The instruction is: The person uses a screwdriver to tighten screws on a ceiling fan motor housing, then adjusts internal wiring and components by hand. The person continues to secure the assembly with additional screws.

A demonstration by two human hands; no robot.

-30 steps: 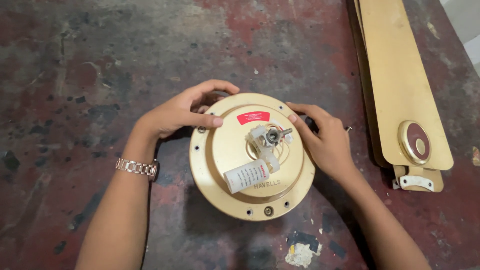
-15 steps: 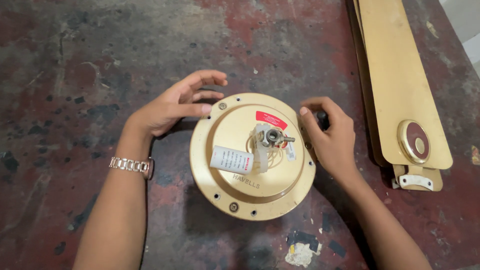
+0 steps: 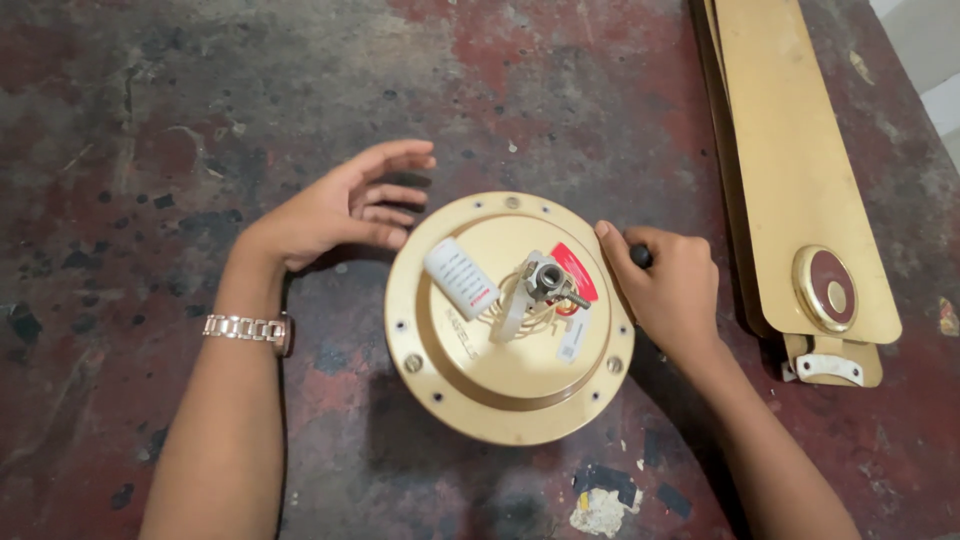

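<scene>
Left hand (image 3: 345, 205) fingers spread, just off one gold fan motor (image 3: 508, 315); right hand (image 3: 668, 285) curled, gripping dark tool handle (image 3: 640, 256) at rim; stacked fan blades (image 3: 800, 170) right.

Red label (image 3: 575, 272), white sticker (image 3: 573, 339) on motor (image 3: 505, 390)

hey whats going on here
A person sits over a round gold ceiling fan motor lying on a worn red and grey surface. Their right hand rests against its right rim, closed around a small dark object. Their left hand, open, hovers just off the upper left rim. Gold fan blades lie stacked to the right.
</scene>
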